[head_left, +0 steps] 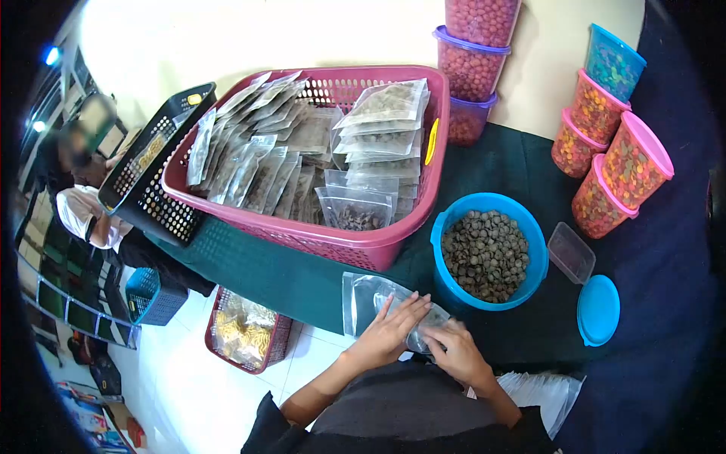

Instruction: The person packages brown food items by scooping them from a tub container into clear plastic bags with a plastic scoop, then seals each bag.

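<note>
A clear plastic bag [363,296] lies flat at the near edge of the green-covered table. My left hand [393,327] rests on the bag with its fingers stretched out. At the bag's right end is my right hand [456,349], its fingers bent and slightly blurred; what they grip, if anything, is hidden. Just beyond my right hand stands a blue tub [546,261] full of small dark round pieces [485,253]. Behind my hands, a large maroon basket [318,236] holds many filled clear bags [355,208].
Right of the tub lie a clear container [572,253] and a blue lid [599,310]. Stacked tubs [622,159] stand beyond. More clear bags [541,393] lie beside my right forearm. A black basket [170,204] and a person [87,204] are at the left; a basket [280,348] sits on the floor.
</note>
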